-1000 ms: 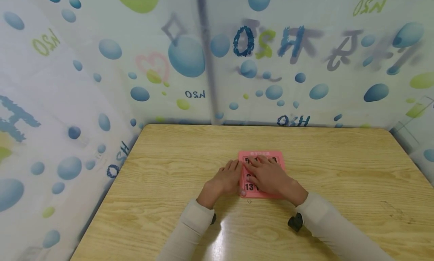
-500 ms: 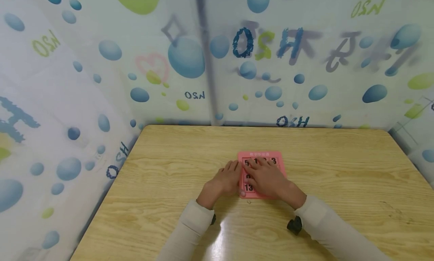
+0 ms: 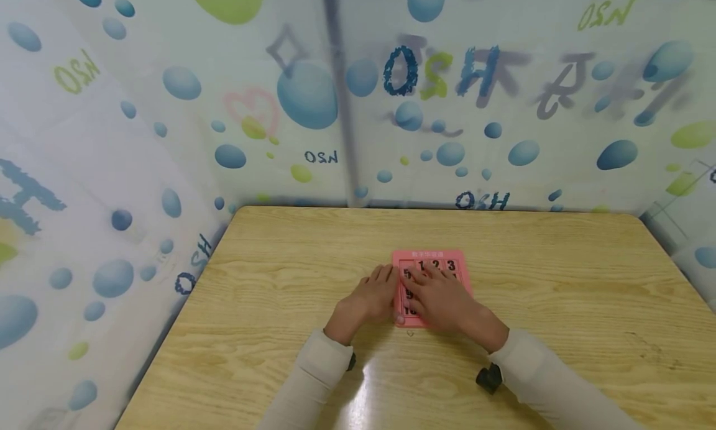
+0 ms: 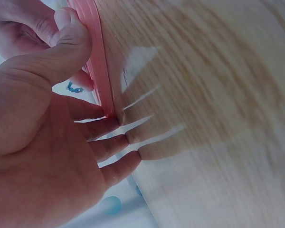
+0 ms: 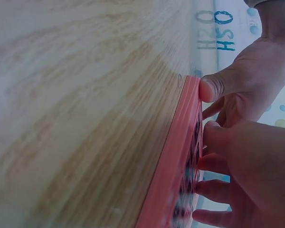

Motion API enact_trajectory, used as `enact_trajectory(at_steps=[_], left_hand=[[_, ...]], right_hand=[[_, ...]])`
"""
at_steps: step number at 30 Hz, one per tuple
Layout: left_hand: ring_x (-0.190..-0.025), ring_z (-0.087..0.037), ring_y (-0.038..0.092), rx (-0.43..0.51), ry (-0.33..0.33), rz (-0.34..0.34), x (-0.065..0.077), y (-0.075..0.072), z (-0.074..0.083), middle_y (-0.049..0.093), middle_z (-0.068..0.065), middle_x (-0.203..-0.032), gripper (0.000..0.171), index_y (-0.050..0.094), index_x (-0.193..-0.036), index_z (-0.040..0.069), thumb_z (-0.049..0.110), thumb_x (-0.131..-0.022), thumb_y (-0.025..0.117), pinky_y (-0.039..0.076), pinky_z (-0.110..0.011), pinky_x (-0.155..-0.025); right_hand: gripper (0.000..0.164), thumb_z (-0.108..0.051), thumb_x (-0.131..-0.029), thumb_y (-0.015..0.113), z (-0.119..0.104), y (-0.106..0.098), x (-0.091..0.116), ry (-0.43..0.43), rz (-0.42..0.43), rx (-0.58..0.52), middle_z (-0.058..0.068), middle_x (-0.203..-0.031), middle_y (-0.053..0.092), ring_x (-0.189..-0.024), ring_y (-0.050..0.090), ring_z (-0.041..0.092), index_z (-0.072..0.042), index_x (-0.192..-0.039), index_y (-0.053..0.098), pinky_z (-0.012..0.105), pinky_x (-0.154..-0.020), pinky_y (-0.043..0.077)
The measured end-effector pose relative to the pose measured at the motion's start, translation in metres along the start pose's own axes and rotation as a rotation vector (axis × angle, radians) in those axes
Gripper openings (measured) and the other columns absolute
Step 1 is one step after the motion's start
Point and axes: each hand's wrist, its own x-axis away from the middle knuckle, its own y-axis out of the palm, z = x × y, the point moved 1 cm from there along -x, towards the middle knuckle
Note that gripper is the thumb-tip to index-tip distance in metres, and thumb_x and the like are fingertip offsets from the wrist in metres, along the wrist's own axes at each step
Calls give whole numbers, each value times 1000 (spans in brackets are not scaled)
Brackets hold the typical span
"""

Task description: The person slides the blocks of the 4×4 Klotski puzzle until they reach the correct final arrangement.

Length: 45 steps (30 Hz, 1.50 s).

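A pink number slide puzzle (image 3: pixel 429 254) lies flat on the table in the head view, with black numbers on its tiles. My left hand (image 3: pixel 370 298) lies along its left side, fingers extended; the left wrist view shows the thumb (image 4: pixel 75 40) on the frame and the fingertips down at the tabletop. Over the tiles is my right hand (image 3: pixel 444 299), its fingers touching the left column. The top-left slot shows no tile, beside 1, 2 and 3. This hand hides most of the lower right tiles. In the right wrist view the fingertips meet the puzzle face.
The wood-grain table (image 3: pixel 279 256) reaches back to a wall covering (image 3: pixel 380 132) printed with blue and green drops. Dark wrist devices (image 3: pixel 489 379) sit beneath the pale sleeves (image 3: pixel 559 380).
The left column of tiles has slid toward me: the 5 has left the top-left corner. My right fingers have moved slightly down with it; my left hand has stayed in place.
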Motion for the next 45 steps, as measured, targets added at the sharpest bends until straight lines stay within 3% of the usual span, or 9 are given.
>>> enact_trajectory(at_steps=[21,28,35,45], left_hand=[[-152,-32,15,-8,-1,1,-1,0,1,17,-14,-165,100,16,-158,3,45,-86,72,27,-49,-119],[-153,-32,14,6,9,4,1,0,1,16,-14,-165,102,14,-158,3,44,-85,73,26,-49,-119],[-153,-33,13,44,9,10,1,0,0,15,-14,-165,104,13,-159,4,42,-84,75,23,-49,-120],[-153,-33,12,60,16,8,0,-1,-1,14,-15,-166,104,13,-159,4,42,-85,75,23,-50,-120]], right_hand=[[51,-41,-101,53,-4,1,7,-4,23,9,13,-151,48,-140,39,42,-13,-144,54,64,-110,33],[50,-37,-102,52,7,-4,9,12,76,24,14,-150,48,-141,39,40,-9,-144,53,60,-113,31],[54,-41,-102,52,22,-4,8,72,87,47,14,-151,48,-140,39,41,-9,-145,52,62,-111,33],[51,-42,-100,55,22,-1,3,63,105,123,12,-144,55,-134,45,38,-8,-138,59,59,-108,38]])
